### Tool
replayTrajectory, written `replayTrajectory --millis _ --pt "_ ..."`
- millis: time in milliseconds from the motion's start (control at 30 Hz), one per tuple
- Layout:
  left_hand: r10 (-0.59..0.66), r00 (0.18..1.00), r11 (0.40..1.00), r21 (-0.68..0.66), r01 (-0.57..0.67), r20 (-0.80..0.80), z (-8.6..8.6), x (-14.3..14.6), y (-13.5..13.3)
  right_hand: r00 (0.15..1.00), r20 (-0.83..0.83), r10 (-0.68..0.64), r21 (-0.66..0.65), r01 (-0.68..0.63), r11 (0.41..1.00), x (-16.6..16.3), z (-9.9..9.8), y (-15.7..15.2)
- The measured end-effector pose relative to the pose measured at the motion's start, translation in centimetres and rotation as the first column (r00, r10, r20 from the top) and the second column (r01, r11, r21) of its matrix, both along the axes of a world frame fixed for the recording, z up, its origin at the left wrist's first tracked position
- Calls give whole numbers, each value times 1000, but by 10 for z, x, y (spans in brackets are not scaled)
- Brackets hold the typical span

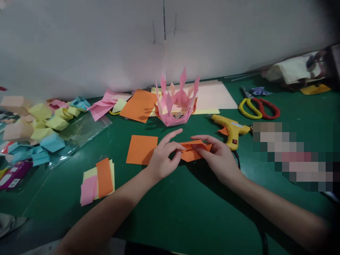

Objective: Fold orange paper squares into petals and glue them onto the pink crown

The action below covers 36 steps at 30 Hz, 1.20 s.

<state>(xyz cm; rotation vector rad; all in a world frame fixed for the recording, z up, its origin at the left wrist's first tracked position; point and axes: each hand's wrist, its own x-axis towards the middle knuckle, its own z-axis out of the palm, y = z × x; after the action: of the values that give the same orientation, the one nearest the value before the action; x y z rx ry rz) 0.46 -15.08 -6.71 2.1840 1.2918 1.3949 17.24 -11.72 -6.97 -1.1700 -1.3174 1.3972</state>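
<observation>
A folded orange paper (193, 149) lies on the green table (186, 212) between my hands. My left hand (163, 157) pinches its left end, with the index finger raised above it. At the paper's right end, my right hand (217, 156) presses down with fingers curled on it. A flat orange square (141, 149) lies just left of my left hand. Behind the hands stands a pink paper crown-shaped flower (176, 102).
A yellow glue gun (232, 129) lies right of my hands, scissors (257, 108) beyond it. Small pink, orange and yellow sheets (97, 180) lie at the near left. Several folded paper pieces (39, 124) crowd the far left on clear plastic. Larger sheets (212, 95) lie by the wall.
</observation>
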Motion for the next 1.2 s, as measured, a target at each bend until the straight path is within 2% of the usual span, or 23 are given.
replayTrajectory --millis 167,367,500,833,1100,1200 --pt "-73 996 996 48 75 -42 1 -2 0 1000 -17 -12 3 12 1000 -1 -3 -1" --pt "63 976 998 12 -62 -208 0 -2 -1 1000 11 27 32 -28 999 -1 0 -5" --pt "75 966 997 42 -67 -249 -4 -2 1 1000 15 1 31 -2 1000 0 0 -5" --pt "-21 980 1000 -17 18 -197 3 1 -3 991 -78 -109 -41 106 993 1 -8 0" --pt "81 995 995 -60 -78 63 7 8 -5 1000 17 -9 128 7 992 -2 2 -10" --pt "168 972 979 -140 -146 162 7 10 -4 999 41 17 174 -23 984 -4 5 -13"
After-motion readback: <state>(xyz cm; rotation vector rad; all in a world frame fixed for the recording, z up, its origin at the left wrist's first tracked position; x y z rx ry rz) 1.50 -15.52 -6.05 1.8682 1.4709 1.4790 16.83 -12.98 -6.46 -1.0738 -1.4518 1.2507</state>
